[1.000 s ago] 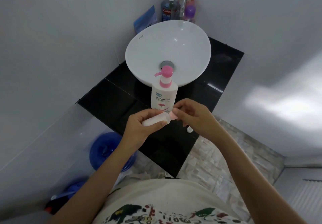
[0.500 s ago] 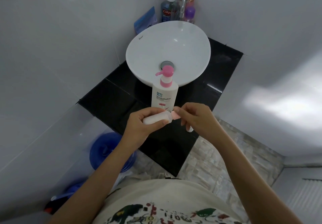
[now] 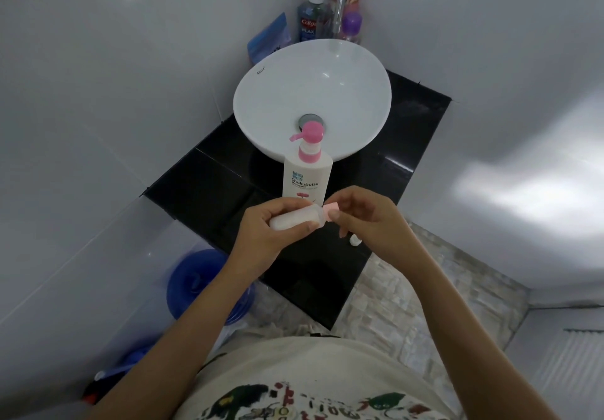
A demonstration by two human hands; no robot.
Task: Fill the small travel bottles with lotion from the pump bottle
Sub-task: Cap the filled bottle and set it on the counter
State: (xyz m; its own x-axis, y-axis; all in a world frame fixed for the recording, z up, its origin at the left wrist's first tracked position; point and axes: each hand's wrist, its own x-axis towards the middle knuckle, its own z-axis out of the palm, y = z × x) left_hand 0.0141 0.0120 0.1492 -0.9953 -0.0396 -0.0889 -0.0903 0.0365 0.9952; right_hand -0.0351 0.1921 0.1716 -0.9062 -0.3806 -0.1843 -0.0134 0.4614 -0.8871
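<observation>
Bare forearms and a printed pale shirt — seen from above

Both arms are uncovered from the frame's lower edge to the wrist, with no sleeve, watch or ring showing on the left hand (image 3: pixel 273 228) or the right hand (image 3: pixel 371 220). The fingernails are short and unpainted. The torso wears a cream-coloured shirt (image 3: pixel 313 367) — soft and slightly creased — with a cartoon-like print in dark green, red and black along the bottom edge, too cropped to read.

White tiled walls (image 3: pixel 98 125) meet in a corner behind a black counter (image 3: pixel 202 191) that bears a round white basin (image 3: pixel 261 99). The floor (image 3: pixel 408 305) is pale stone-patterned tile. Soft light glares on the right wall (image 3: pixel 523 174).
</observation>
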